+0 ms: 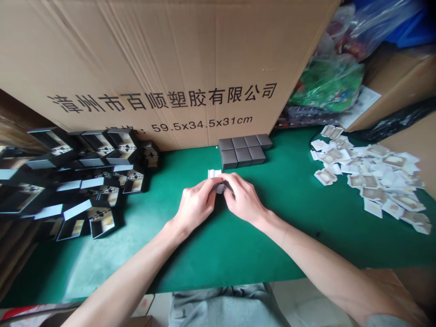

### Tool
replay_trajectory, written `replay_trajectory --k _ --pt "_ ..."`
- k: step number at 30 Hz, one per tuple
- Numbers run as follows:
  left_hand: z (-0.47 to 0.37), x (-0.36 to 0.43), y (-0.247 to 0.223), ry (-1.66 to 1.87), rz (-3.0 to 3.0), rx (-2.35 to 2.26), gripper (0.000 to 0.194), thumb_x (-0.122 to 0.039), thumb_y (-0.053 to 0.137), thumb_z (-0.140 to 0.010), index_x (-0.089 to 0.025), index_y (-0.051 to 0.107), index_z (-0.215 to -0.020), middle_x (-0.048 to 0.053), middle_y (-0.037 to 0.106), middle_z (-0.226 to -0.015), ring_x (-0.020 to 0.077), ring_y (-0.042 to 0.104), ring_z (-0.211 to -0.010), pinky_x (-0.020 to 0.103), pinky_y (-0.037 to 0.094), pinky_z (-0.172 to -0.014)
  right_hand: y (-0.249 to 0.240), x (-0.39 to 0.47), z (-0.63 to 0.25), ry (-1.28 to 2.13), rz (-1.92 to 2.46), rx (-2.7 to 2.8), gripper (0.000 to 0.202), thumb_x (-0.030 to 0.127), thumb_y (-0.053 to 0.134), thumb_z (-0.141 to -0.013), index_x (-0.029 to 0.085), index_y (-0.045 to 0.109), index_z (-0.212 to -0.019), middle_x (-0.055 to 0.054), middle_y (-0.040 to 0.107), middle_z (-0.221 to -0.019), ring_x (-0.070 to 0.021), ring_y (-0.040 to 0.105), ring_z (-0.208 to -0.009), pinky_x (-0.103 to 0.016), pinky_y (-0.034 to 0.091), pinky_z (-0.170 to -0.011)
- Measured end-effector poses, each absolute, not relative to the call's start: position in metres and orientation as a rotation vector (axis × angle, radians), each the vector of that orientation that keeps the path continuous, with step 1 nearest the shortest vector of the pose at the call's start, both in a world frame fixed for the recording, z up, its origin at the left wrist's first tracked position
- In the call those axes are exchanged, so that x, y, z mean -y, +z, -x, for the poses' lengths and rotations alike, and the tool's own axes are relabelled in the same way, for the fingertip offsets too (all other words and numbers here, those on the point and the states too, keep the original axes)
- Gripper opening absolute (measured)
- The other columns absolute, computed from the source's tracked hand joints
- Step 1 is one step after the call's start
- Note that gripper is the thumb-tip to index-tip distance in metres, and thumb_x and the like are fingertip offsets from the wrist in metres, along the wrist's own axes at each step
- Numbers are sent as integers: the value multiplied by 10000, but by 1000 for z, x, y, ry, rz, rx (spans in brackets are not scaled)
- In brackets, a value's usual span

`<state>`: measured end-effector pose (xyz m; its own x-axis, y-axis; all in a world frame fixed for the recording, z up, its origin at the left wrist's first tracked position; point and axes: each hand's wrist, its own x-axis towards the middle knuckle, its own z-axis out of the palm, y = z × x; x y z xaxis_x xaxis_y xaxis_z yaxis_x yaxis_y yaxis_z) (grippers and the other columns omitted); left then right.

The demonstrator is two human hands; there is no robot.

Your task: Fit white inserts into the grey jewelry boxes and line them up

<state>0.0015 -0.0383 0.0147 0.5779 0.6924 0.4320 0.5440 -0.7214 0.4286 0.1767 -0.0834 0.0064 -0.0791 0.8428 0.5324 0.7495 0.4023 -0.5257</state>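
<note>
Both my hands meet over the middle of the green table (218,254). My left hand (198,200) and my right hand (245,196) are closed around a small dark box (227,185), mostly hidden by the fingers. A white piece (214,173) shows just beyond the fingertips, and a bit of white also appears between the thumbs. Whether the white piece sits inside the box cannot be made out. Right behind my hands lies a block of several closed dark boxes (242,152), set edge to edge in rows.
Several open black boxes (102,222) with pale linings are piled at the left. On the right lies a heap of white inserts (371,175). A large cardboard carton (163,59) stands along the back. Plastic bags (329,84) sit at the back right.
</note>
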Motion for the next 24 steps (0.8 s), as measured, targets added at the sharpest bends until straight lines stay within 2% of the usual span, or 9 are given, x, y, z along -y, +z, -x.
replay_trajectory --k 3,11,17,24 --pt "-1 38 14 873 -2547 -976 318 -149 480 -954 -233 623 -1225 38 761 -1130 136 741 -864 202 553 -721 4 83 -177 138 1325 1822 412 54 456 -892 218 535 -1262 -86 697 -1152 -221 697 -1051 -353 603 -910" --pt "0 37 13 895 -2540 -952 319 -138 486 -955 -222 643 -1220 50 723 -1264 172 727 -1078 242 585 -892 4 82 -177 186 1334 1809 413 76 470 -902 235 538 -1277 -79 695 -1181 -221 696 -1085 -352 607 -918" --pt "1 35 13 920 -2541 -975 324 -144 484 -950 -234 661 -1207 39 761 -1170 155 758 -937 221 595 -796 1 81 -175 194 1345 1801 430 93 495 -897 227 532 -1304 -76 698 -1217 -208 696 -1112 -352 605 -949" --pt "1 35 12 950 -2488 -1066 295 -204 548 -936 -236 658 -1208 31 781 -1109 166 765 -879 242 603 -771 1 78 -175 313 1384 1771 441 102 520 -885 224 534 -1308 -69 711 -1257 -217 705 -1124 -369 603 -958"
